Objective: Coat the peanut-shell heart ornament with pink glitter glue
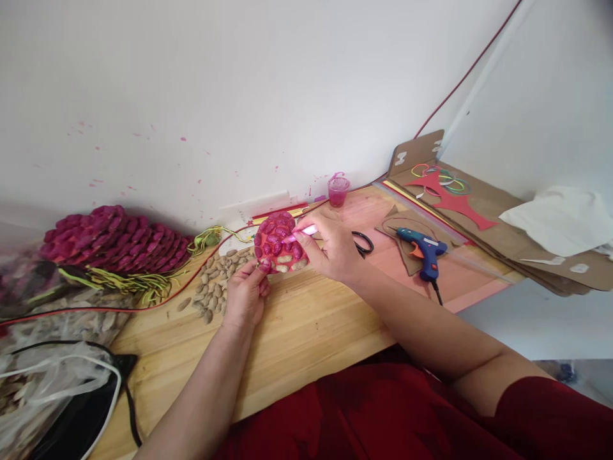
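Observation:
My left hand (pixel 248 289) pinches the lower left edge of a round red disc (pixel 275 235) covered with peanuts in their shells. Most of those peanuts are painted magenta; a few along the lower edge (pixel 285 259) keep their tan colour. In my right hand (pixel 330 246) is a pink-and-white paintbrush (pixel 306 231), its tip against the painted peanuts. Loose unpainted peanuts (pixel 213 281) lie in a pile on the wooden table, just left of the disc. Behind the right hand, a clear cup of magenta paint (pixel 338 191) stands by the wall.
A blue glue gun (pixel 421 249) lies on cardboard at the right, near black-handled scissors (pixel 364 243). Several finished magenta discs (pixel 115 236) with yellow-green strings (pixel 129 284) are stacked at the left. A red cable (pixel 191 281) crosses the table. Plastic bags (pixel 57 377) fill the near left.

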Demonstrator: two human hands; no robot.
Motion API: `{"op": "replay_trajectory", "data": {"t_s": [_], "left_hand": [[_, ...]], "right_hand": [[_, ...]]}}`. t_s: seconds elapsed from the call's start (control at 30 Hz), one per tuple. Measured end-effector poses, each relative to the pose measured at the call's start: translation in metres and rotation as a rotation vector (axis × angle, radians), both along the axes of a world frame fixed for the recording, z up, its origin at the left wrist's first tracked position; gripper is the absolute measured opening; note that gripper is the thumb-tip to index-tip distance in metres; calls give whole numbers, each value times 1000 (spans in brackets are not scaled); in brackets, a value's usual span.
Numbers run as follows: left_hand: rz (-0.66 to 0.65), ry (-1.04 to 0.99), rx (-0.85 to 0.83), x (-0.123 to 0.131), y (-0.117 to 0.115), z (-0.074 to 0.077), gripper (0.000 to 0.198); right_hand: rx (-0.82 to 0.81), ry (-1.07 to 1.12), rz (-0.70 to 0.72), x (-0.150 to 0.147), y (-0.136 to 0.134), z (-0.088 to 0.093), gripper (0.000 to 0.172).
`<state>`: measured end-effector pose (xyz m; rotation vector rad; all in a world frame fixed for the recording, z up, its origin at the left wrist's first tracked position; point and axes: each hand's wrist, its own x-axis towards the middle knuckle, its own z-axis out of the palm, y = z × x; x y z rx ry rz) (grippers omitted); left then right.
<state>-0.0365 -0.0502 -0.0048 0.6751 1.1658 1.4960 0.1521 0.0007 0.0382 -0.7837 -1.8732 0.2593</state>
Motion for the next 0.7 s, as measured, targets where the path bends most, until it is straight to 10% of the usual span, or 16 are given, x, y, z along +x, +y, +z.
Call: {"op": "replay_trajectory", "data": {"t_s": [0.7], "left_hand": [[21, -35, -25, 1, 0, 6, 35]], "right_hand": [[34, -22, 56, -4, -5, -1, 10]]}}
